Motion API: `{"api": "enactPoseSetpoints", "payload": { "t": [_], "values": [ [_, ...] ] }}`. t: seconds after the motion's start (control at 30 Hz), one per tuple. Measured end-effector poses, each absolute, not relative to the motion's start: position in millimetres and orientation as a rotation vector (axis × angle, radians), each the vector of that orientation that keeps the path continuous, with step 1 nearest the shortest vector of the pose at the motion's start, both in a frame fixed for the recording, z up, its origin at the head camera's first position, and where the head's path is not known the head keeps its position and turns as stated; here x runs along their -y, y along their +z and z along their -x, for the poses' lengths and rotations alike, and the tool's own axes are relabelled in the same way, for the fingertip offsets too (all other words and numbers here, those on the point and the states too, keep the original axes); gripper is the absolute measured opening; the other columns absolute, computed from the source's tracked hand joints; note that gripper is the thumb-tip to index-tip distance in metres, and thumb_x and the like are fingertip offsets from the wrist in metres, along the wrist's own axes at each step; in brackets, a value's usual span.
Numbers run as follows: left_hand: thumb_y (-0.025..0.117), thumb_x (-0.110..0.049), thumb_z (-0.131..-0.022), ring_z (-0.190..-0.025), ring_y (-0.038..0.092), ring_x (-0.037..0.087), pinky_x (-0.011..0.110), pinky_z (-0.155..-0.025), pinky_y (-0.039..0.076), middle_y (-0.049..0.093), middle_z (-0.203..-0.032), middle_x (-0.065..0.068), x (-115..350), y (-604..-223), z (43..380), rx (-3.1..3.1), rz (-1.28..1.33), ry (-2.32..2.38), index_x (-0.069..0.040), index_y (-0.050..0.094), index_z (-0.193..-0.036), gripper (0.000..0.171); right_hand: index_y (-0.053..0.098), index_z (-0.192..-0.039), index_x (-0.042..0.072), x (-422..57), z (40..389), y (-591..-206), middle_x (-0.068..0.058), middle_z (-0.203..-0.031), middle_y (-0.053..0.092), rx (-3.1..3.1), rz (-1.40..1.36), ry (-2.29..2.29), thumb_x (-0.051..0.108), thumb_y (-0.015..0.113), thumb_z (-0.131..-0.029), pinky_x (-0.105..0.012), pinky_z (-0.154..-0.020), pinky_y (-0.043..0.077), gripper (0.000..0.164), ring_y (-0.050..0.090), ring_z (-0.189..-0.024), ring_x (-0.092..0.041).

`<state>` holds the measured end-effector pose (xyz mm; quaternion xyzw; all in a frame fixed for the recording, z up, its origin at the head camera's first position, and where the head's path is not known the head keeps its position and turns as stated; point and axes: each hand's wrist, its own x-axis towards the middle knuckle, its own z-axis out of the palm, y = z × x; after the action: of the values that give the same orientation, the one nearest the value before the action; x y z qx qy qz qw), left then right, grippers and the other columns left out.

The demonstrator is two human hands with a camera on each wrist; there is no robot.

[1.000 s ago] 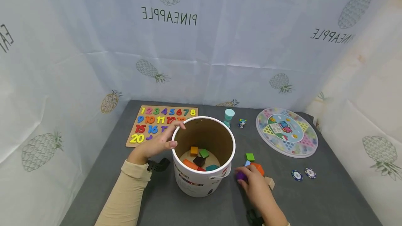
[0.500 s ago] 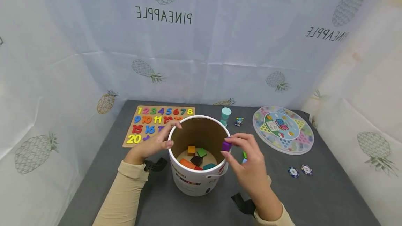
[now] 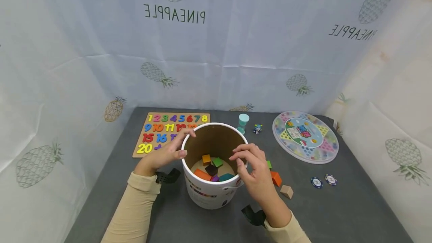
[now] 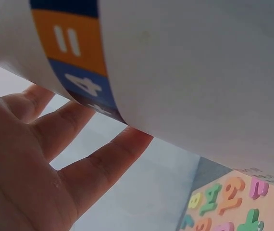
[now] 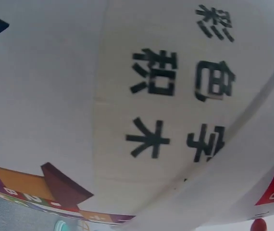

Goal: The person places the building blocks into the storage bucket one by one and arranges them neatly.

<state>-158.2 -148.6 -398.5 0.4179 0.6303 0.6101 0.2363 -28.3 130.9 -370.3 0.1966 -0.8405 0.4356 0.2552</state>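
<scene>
A white bucket (image 3: 210,194) stands upright in the middle of the table. At its left rim my left hand (image 3: 162,158) holds it, one fingertip over the edge and the thumb against the outside; other fingers touch the wall in the left wrist view. My right hand (image 3: 254,170) is over the right rim with loosely bent fingers and nothing between them. Inside the bucket lie a purple block (image 3: 215,179), an orange-yellow cube (image 3: 206,159), a green block (image 3: 217,162), a dark block (image 3: 211,170), an orange block (image 3: 201,174) and a teal block (image 3: 226,177).
Right of the bucket lie a green block (image 3: 269,164), an orange block (image 3: 276,178) and a wooden block (image 3: 287,191). Behind are a number board (image 3: 145,130), a turquoise hourglass (image 3: 242,123), a small figurine (image 3: 258,128) and a round game board (image 3: 305,137). Two poker chips (image 3: 317,182) lie right.
My right hand picked up the purple block from the table, brought it left over the bucket and let it go inside. The left hand stayed on the rim.
</scene>
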Motion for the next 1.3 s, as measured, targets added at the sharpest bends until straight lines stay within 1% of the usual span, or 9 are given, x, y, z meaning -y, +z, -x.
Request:
{"api": "enactPoseSetpoints", "payload": {
  "t": [0.27,0.37,0.43,0.6,0.7,0.83,0.97,1.1,1.3],
  "values": [
    [0.057,-0.043,-0.092,-0.124,0.032,0.051,0.062,-0.084,0.046,0.024,-0.138,0.018,149,-404,152,-1.71,-1.153,1.669,-0.016,0.023,-0.131,0.058,0.07,-0.1,0.009,-145,10,-388,-0.014,-0.115,0.057,2.03,-0.503,1.169,-0.01,0.06,-0.081,-0.023,-0.096,0.042,0.029,0.053,-0.11,-0.025],
    [0.056,-0.042,-0.093,-0.123,0.033,0.052,0.062,-0.083,0.046,0.024,-0.138,0.017,150,-406,150,-1.699,-1.144,1.662,-0.017,0.022,-0.131,0.057,0.07,-0.101,0.009,-162,0,-401,-0.012,-0.116,0.057,2.065,-0.374,1.094,-0.013,0.059,-0.081,-0.019,-0.095,0.042,0.031,0.052,-0.11,-0.023],
    [0.056,-0.042,-0.093,-0.125,0.032,0.051,0.061,-0.084,0.047,0.024,-0.138,0.017,151,-405,150,-1.718,-1.145,1.655,-0.017,0.022,-0.131,0.057,0.07,-0.103,0.013,-175,-5,-409,-0.005,-0.118,0.057,2.172,-0.228,1.028,-0.012,0.061,-0.082,-0.018,-0.094,0.04,0.034,0.05,-0.111,-0.019],
    [0.057,-0.044,-0.092,-0.125,0.031,0.052,0.06,-0.084,0.047,0.023,-0.138,0.021,150,-400,152,-1.725,-1.165,1.653,-0.017,0.022,-0.132,0.059,0.067,-0.111,0.014,-212,-12,-433,-0.006,-0.121,0.054,2.548,0.156,0.845,-0.004,0.066,-0.082,-0.04,-0.083,0.042,0.034,0.046,-0.11,-0.025],
    [0.057,-0.044,-0.092,-0.123,0.032,0.054,0.06,-0.083,0.047,0.023,-0.138,0.022,148,-398,154,-1.709,-1.171,1.658,-0.017,0.022,-0.132,0.059,0.061,-0.122,0.01,-231,-18,-447,-0.018,-0.127,0.049,2.814,0.38,0.726,0.003,0.067,-0.082,-0.058,-0.085,0.041,0.041,0.045,-0.112,-0.039],
    [0.057,-0.044,-0.092,-0.125,0.032,0.052,0.06,-0.084,0.047,0.023,-0.138,0.02,149,-398,155,-1.72,-1.171,1.655,-0.018,0.023,-0.131,0.058,0.059,-0.125,0.007,-247,-25,-465,-0.028,-0.129,0.047,3.083,0.491,0.569,0.007,0.072,-0.08,-0.066,-0.087,0.038,0.047,0.045,-0.112,-0.049],
    [0.057,-0.043,-0.092,-0.126,0.031,0.051,0.061,-0.084,0.047,0.024,-0.139,0.02,151,-397,156,-1.731,-1.172,1.661,-0.018,0.023,-0.132,0.058,0.068,-0.111,0.01,-252,-28,-475,-0.021,-0.117,0.055,3.098,0.447,0.505,0.003,0.079,-0.073,-0.057,-0.08,0.044,0.039,0.051,-0.102,-0.041],
    [0.057,-0.043,-0.092,-0.125,0.031,0.051,0.063,-0.084,0.045,0.024,-0.138,0.02,150,-397,157,-1.719,-1.17,1.681,-0.016,0.023,-0.132,0.059,0.071,-0.1,0.013,-255,-25,-478,-0.013,-0.104,0.057,3.046,0.431,0.54,0.001,0.078,-0.073,-0.043,-0.068,0.046,0.03,0.053,-0.085,-0.027],
    [0.057,-0.043,-0.092,-0.128,0.029,0.048,0.063,-0.085,0.045,0.023,-0.139,0.018,151,-399,158,-1.74,-1.167,1.671,-0.017,0.023,-0.133,0.059,0.07,-0.101,0.013,-256,-25,-477,-0.013,-0.1,0.055,3.011,0.473,0.59,0.002,0.074,-0.071,-0.034,-0.056,0.041,0.032,0.051,-0.069,-0.018]
  ]
}}
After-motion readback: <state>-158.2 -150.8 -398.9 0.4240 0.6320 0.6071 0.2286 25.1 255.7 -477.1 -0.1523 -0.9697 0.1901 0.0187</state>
